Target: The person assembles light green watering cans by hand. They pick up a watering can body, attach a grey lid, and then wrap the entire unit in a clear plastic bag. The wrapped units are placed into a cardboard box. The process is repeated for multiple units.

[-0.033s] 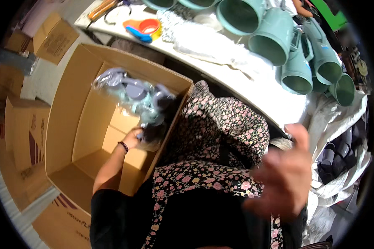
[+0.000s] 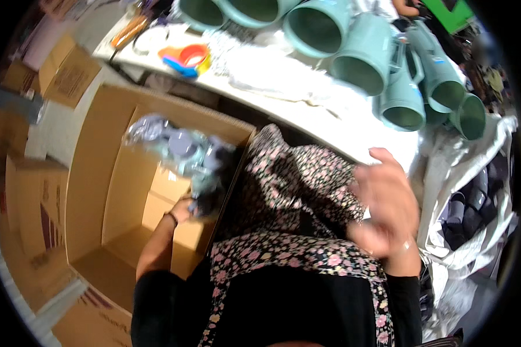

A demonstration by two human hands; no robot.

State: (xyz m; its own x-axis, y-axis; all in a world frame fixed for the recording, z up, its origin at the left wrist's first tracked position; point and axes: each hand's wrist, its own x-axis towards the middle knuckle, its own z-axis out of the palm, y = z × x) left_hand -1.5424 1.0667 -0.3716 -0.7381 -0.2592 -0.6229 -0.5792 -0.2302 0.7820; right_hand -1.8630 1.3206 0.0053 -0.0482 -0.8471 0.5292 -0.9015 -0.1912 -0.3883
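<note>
My left hand (image 2: 182, 210) reaches into a large cardboard box (image 2: 92, 168) on my left, its fingers closed at the near end of a row of plastic-wrapped cups (image 2: 184, 143). They look pale green with purple-grey lids, and the wrapping and shadow hide part of them. My right hand (image 2: 386, 205) hangs in the air in front of my right side, blurred, with thumb and fingers apart and nothing visible in it. Beyond it, several green handled tumblers (image 2: 362, 55) lie on their sides on a white table (image 2: 353, 136).
On the table are rolls of coloured tape (image 2: 192, 56) and white plastic wrapping (image 2: 272, 69). A white sack (image 2: 434, 208) with dark tumblers (image 2: 466, 208) stands on the right. More cardboard boxes (image 2: 37, 202) stand to the left. The table edge runs close before my floral apron (image 2: 307, 254).
My right hand has risen slightly and shifted left, with its wrist now showing. The whole view has tilted a little. My left hand stays at the wrapped cups in the box.
</note>
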